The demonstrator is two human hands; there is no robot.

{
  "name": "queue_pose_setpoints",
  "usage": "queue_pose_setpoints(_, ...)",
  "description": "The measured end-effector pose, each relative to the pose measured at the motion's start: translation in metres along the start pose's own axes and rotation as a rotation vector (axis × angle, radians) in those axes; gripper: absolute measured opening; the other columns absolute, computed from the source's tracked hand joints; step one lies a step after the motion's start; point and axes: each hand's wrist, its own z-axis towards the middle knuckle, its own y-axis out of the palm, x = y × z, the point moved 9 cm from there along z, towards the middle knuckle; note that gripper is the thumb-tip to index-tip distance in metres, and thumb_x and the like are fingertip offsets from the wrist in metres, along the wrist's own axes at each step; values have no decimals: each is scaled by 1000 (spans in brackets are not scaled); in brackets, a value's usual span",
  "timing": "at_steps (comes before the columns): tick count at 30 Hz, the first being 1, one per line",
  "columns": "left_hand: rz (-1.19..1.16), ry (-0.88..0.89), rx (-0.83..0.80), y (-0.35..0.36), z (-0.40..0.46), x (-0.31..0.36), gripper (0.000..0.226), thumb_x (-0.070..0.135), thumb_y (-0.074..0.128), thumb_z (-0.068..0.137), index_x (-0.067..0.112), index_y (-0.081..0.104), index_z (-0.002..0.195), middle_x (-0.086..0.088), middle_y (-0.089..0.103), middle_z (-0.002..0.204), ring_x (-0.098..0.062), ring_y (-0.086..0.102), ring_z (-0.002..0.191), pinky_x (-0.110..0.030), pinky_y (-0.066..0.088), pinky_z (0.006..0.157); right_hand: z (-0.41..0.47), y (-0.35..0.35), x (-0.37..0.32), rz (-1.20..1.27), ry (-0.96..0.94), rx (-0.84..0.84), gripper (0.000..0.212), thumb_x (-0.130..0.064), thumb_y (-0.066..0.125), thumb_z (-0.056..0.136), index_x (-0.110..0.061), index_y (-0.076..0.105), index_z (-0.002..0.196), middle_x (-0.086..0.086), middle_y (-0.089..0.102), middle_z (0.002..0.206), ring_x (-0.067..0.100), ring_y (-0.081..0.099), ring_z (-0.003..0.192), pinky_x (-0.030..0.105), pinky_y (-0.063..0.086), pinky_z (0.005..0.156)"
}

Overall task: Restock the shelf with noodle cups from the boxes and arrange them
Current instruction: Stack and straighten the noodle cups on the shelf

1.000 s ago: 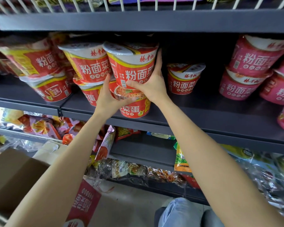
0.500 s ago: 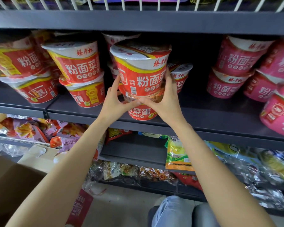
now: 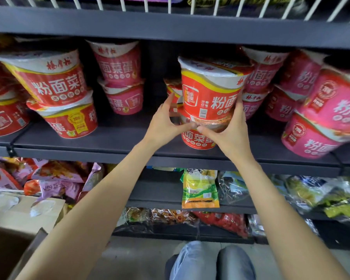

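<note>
both hands up at the dark shelf (image 3: 117,142). left hand (image 3: 166,122) and right hand (image 3: 228,130) cup the base of a red noodle cup (image 3: 210,93) from either side, fingers curled round it, thumbs nearly meeting in front beneath it. the cup sits tilted on top of a lower red cup (image 3: 198,140) that stands on the shelf. i see a two-high stack of red cups (image 3: 55,91) to the left, and pink cups (image 3: 323,118) stacked at the right, touching one another. snack bags (image 3: 200,188) lie on the shelf below. cardboard box (image 3: 12,223) at lower left, contents not visible from here.
</note>
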Motion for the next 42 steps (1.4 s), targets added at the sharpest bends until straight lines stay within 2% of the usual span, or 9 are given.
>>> queue_pose_setpoints(6,517,193,131,-11,45,9,60,16,63,82,13,45,139,-10,51,136,-30,45,126,-40,40,100,10,-12,16,-41,64,68,118,-48,85,62,-20,12,151,4,35,145,17,37,132,32,34,104)
queue_pose_setpoints(9,770,194,26,4,76,6,54,17,60,87,15,45,140,-5,44,145,-28,36,135,-41,30,106,13,-11,18,-76,64,63,118,-55,83,59,-21,15,150,1,37,145,17,40,132,39,39,106)
queue_pose_setpoints(13,961,347,160,4,88,20,23,21,61,80,13,72,99,-7,72,99,-30,67,91,-37,52,72,18,-11,25,-94,73,70,123,-61,82,55,-23,14,150,-1,39,145,18,41,132,46,41,107)
queue_pose_setpoints(16,1061,321,199,-19,83,16,12,28,65,77,21,75,77,-2,71,69,-25,66,60,-27,49,51,23,-9,24,-63,63,60,125,-58,83,56,-22,11,151,-1,39,147,17,41,133,44,39,109)
queue_pose_setpoints(25,963,364,339,-82,61,-1,28,31,54,92,13,75,100,-15,72,90,-37,66,73,-40,50,53,57,20,23,-146,77,80,113,-46,79,71,-14,8,153,17,20,152,29,41,132,38,39,105)
queue_pose_setpoints(32,958,204,222,-72,67,-21,52,27,57,92,16,43,141,-14,50,137,-36,41,128,-50,33,103,94,40,23,-394,122,95,107,-58,71,74,-12,13,152,15,27,152,35,30,137,47,32,110)
queue_pose_setpoints(35,929,148,180,-65,72,-34,59,30,58,91,17,36,145,-11,45,143,-34,37,133,-48,25,110,77,38,13,-410,-21,213,85,-48,73,76,-5,37,140,19,33,149,35,32,137,46,33,110)
queue_pose_setpoints(39,856,379,310,-47,57,0,49,35,55,88,7,54,128,-19,57,126,-40,51,116,-49,40,100,61,36,22,-302,-187,253,53,-38,65,84,-3,52,122,21,42,142,34,39,134,46,40,106)
queue_pose_setpoints(42,442,157,208,-7,60,6,66,46,61,87,10,41,139,-13,50,137,-30,51,122,-40,46,94,72,35,33,-120,-89,166,58,-27,70,86,-5,43,132,17,42,141,27,43,130,33,40,105)
